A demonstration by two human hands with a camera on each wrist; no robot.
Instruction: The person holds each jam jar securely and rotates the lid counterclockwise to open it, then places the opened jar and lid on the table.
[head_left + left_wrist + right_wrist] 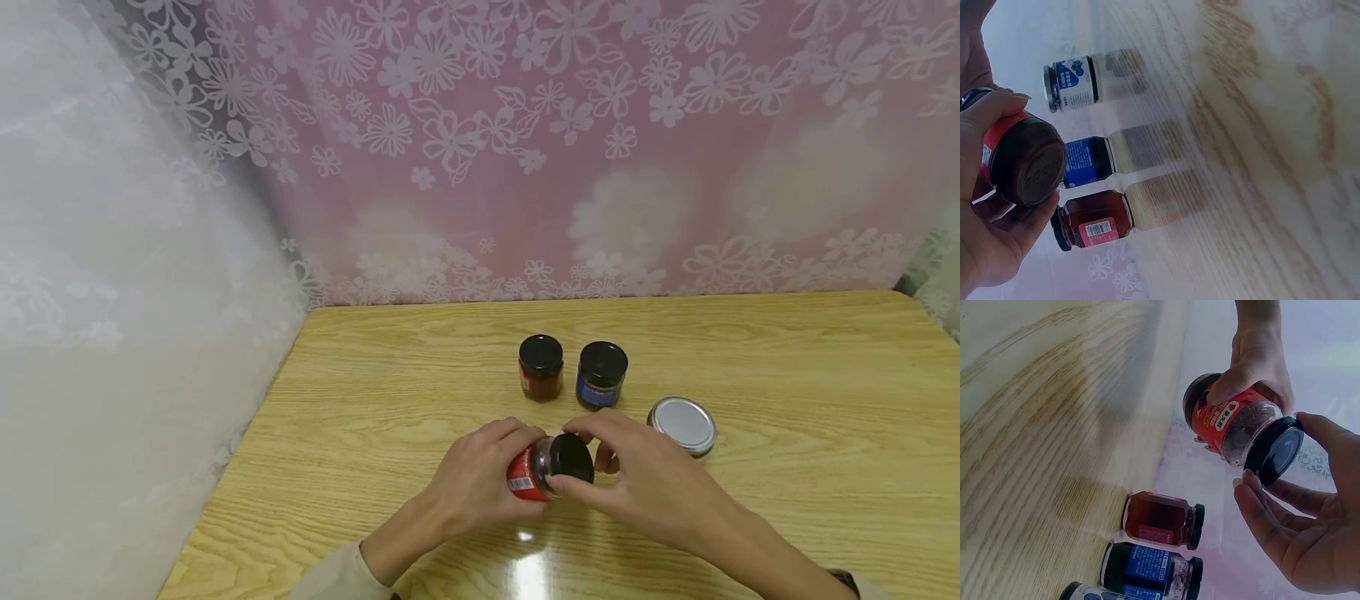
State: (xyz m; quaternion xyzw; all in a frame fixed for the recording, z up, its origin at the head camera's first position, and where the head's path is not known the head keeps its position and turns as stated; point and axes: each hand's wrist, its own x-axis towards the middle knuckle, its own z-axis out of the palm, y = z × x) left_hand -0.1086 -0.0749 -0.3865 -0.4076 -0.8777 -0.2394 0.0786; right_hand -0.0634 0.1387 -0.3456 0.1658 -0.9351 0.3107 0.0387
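Observation:
A glass jar (1244,428) with a red label and a black lid (1275,450) is held tilted above the table. Its body is gripped by my left hand (483,471), fingers and thumb wrapped around the label. On the lid's rim, my right hand (652,479) has its thumb and fingertips on opposite sides, pinching it. The lid sits on the jar's mouth; whether it is loose cannot be told. Dark contents show near the jar's base (1035,165) in the left wrist view, while the glass by the lid looks mostly bare.
Beyond the hands stand a reddish-brown jar (541,368) and a blue-labelled jar (601,377), both with black lids. A silver-lidded jar (682,425) stands close to the right hand. All rest on the wood-grain table (375,375), with a pink floral curtain (525,167) behind.

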